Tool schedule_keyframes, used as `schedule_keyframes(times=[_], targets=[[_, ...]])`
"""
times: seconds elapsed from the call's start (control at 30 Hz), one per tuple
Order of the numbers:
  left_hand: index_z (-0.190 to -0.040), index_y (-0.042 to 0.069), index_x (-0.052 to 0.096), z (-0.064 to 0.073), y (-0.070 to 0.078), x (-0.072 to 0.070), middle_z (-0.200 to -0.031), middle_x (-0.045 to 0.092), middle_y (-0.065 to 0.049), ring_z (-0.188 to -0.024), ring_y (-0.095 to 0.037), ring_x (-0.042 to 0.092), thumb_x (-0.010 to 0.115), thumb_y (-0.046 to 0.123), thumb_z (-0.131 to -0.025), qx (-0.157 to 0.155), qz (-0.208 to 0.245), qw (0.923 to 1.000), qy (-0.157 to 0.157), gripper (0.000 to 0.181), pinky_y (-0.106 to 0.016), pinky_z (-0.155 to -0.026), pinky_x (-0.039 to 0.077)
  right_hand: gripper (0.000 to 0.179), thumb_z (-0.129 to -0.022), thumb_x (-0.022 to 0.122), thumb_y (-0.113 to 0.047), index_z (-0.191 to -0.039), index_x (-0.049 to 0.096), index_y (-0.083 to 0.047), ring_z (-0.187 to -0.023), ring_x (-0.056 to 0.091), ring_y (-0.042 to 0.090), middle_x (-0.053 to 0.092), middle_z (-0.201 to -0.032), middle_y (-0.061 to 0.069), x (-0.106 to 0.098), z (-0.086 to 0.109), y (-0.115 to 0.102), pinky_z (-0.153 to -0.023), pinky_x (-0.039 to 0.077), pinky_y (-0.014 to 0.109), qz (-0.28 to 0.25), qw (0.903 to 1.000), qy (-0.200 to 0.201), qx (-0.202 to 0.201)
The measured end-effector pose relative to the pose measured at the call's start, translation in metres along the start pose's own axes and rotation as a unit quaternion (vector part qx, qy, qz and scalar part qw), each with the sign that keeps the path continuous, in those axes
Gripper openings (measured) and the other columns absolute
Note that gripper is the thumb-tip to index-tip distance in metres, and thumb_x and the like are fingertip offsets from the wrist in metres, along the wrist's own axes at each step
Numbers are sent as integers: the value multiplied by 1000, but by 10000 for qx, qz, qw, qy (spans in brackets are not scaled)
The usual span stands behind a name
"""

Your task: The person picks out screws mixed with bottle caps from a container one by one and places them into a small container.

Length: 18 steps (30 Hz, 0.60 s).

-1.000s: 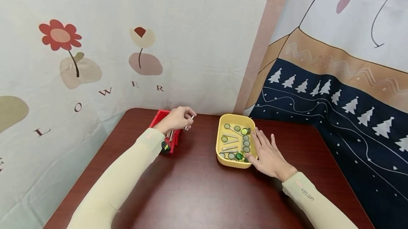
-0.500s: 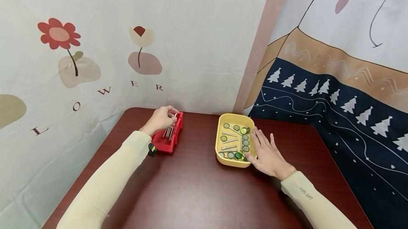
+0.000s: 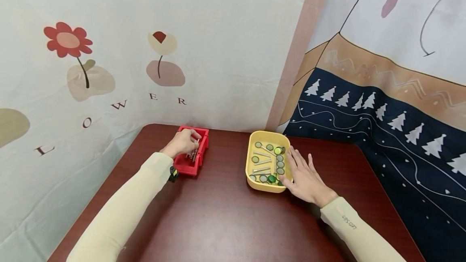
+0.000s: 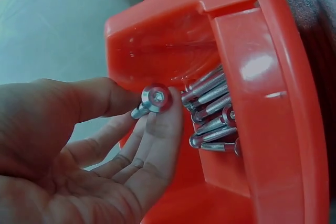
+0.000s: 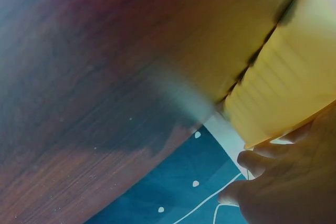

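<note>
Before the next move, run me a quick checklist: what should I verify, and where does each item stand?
1. Left hand grips the hex-socket bolt: ok, pinched between thumb and fingers.
2. Hex-socket bolt over the red bin: ok.
3. Clearance beneath that bolt: cannot tell, these views don't settle its height.
4. Red bin upright on the table: ok.
5. Right hand at the yellow tray: ok, fingers extended at its right rim.
6. Yellow tray free of loose bolts: not ok, several lie among round discs.
</note>
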State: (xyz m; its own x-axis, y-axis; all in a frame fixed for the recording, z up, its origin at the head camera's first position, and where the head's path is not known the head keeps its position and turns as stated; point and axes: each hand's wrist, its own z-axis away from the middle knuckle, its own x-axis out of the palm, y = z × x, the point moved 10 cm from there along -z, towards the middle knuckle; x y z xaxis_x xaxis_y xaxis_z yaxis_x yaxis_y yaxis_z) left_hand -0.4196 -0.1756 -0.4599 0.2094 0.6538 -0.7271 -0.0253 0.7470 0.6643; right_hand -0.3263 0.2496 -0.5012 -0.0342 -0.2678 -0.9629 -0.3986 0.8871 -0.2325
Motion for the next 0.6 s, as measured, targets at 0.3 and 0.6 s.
schedule_keyframes(times=[0.3, 0.6], targets=[[-147, -1, 70, 2, 6, -1, -135, 79, -27, -104, -27, 78, 69, 5, -112, 35, -111, 9999, -53, 36, -35, -83, 69, 97, -114, 63, -57, -184, 25, -2, -180, 24, 51, 16, -196, 21, 0, 0, 0, -141, 8, 84, 26, 10000, 6, -1], [-148, -3, 69, 2, 6, 1, -136, 80, -29, -108, -30, 79, 69, 2, -112, 41, 96, 9999, -94, 36, -45, -92, 73, 97, -114, 63, -57, -184, 26, -1, -180, 24, 51, 16, -196, 22, 0, 1, 0, -141, 9, 84, 19, 10000, 3, -18]])
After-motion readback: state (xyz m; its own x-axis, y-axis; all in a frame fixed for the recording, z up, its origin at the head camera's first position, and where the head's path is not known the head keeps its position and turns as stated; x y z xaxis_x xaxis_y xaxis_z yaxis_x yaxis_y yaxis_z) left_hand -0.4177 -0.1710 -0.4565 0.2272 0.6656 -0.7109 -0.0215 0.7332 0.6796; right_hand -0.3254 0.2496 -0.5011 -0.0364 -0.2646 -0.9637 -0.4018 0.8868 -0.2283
